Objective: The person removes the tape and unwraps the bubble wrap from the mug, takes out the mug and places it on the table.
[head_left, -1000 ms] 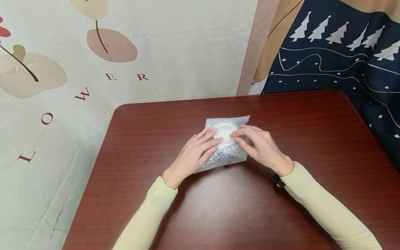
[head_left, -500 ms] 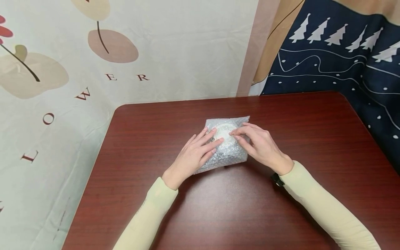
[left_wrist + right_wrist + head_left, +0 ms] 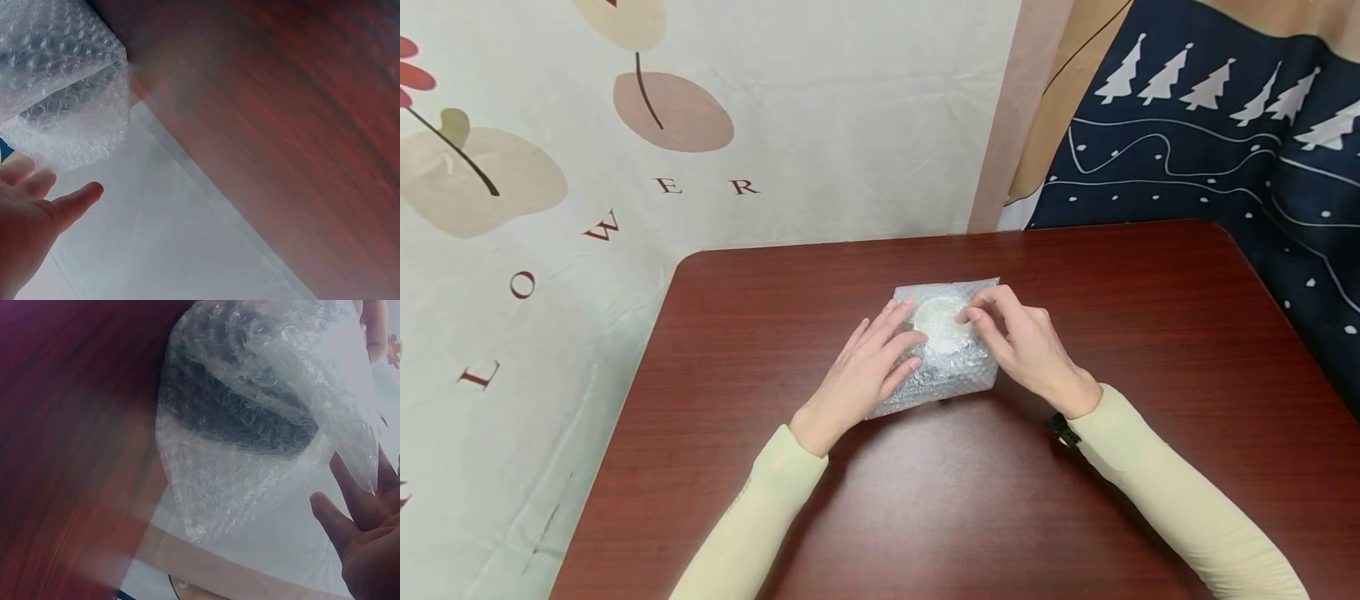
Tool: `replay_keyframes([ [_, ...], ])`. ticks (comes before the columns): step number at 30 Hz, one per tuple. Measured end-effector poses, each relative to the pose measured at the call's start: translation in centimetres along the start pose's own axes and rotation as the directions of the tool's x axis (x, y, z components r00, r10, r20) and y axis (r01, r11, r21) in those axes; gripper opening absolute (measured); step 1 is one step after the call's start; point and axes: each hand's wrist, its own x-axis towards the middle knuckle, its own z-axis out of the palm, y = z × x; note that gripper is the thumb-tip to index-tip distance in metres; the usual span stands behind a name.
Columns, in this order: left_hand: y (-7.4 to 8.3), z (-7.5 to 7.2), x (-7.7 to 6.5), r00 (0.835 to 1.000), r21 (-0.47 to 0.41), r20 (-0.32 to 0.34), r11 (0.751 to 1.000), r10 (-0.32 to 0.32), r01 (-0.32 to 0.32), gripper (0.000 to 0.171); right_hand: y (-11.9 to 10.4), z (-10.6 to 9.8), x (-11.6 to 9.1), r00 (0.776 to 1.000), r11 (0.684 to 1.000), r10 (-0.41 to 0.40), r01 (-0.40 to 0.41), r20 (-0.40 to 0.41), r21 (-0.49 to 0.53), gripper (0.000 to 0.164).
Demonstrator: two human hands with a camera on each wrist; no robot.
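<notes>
A bubble-wrapped package (image 3: pixel 951 367) lies on the dark red table, with a pale round shape (image 3: pixel 940 321) showing on its top. My left hand (image 3: pixel 865 367) rests along its left side, fingers spread and nearly straight. At the upper right of the package, the thumb and forefinger of my right hand (image 3: pixel 1033 350) come together in a pinch on the bubble wrap. In the right wrist view, something dark shows through the bubble wrap (image 3: pixel 250 412), and a loose flap of it (image 3: pixel 359 450) overlaps the fingers. The left wrist view shows the package's layered side (image 3: pixel 62 75).
The wood-grain table (image 3: pixel 955 517) extends around the package, its far edge close to a pale printed curtain (image 3: pixel 850 125). A navy cloth with white trees (image 3: pixel 1195 150) hangs at the back right. A dark watch or band (image 3: pixel 1062 431) sits at the right wrist.
My right hand's forefinger has curled back toward the thumb, and the fingertips have shifted slightly right and up. The left fingers have drawn back a little, uncovering more of the round shape.
</notes>
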Motion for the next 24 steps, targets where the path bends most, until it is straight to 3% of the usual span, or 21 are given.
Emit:
replay_keyframes([
  [5,-0.1,0.0,-0.1,0.994,0.052,-0.082,0.996,0.076,-0.072,0.027,0.0,0.1,0.1,1.0,1.0,-0.011,0.011,0.0,0.0,0.015],
  [12,0.0,-0.2,0.3,0.965,0.112,-0.169,0.976,0.202,-0.184,0.024,0.1,-0.4,0.9,1.0,0.999,-0.002,0.003,-0.021,0.032,0.019],
  [16,0.0,-0.1,0.3,0.968,0.112,-0.149,0.976,0.204,-0.189,0.024,0.0,-0.8,1.4,0.999,0.998,0.029,-0.028,-0.024,0.056,0.019],
  [21,-0.1,-0.1,0.4,0.986,0.051,-0.046,0.986,0.163,-0.16,0.026,0.2,-1.5,2.1,0.998,0.999,0.034,-0.032,-0.056,0.036,0.017],
  [24,-0.2,0.0,0.4,0.988,0.02,-0.022,0.988,0.15,-0.15,0.026,0.3,-1.8,2.5,0.997,1.0,0.019,-0.019,-0.08,0.001,0.016],
])
